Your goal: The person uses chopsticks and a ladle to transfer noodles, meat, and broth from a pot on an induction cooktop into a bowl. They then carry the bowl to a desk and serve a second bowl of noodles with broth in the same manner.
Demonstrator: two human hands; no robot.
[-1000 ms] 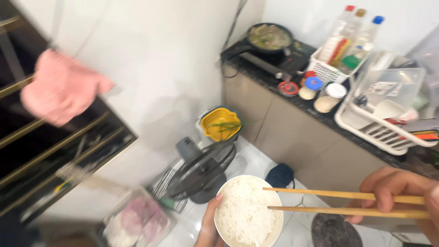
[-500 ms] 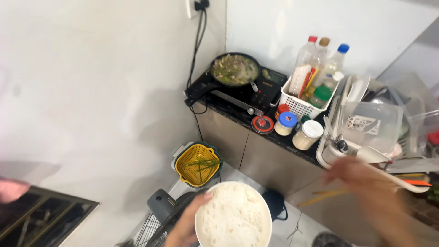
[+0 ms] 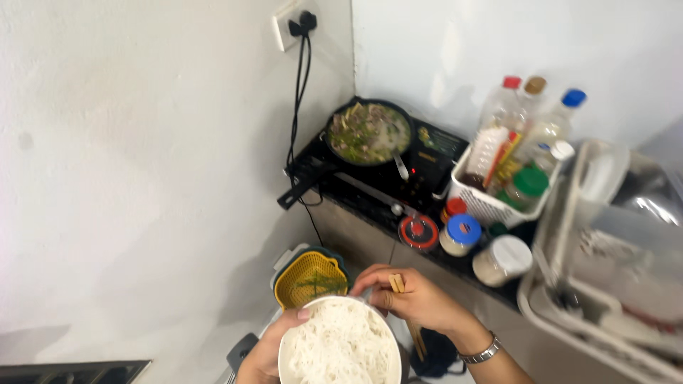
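Observation:
My left hand (image 3: 274,348) grips a white bowl (image 3: 339,345) heaped with white noodles, thumb over its left rim, at the bottom middle of the head view. My right hand (image 3: 416,302) touches the bowl's far rim and holds a pair of wooden chopsticks (image 3: 405,306) that point downward behind the bowl. A watch sits on that wrist. A black pan (image 3: 368,133) full of cooked meat and greens stands on a black induction cooker (image 3: 420,160) on the counter beyond.
A white basket (image 3: 498,199) of bottles and jars stands right of the cooker, with lidded jars (image 3: 461,235) in front. A dish rack (image 3: 612,270) fills the right. A yellow colander (image 3: 311,279) with herbs is on the floor below. A cable hangs from the wall socket (image 3: 295,21).
The view has swung right toward the counter. My right hand came in from the right and now rests at the bowl's rim, chopsticks turned from level to pointing down.

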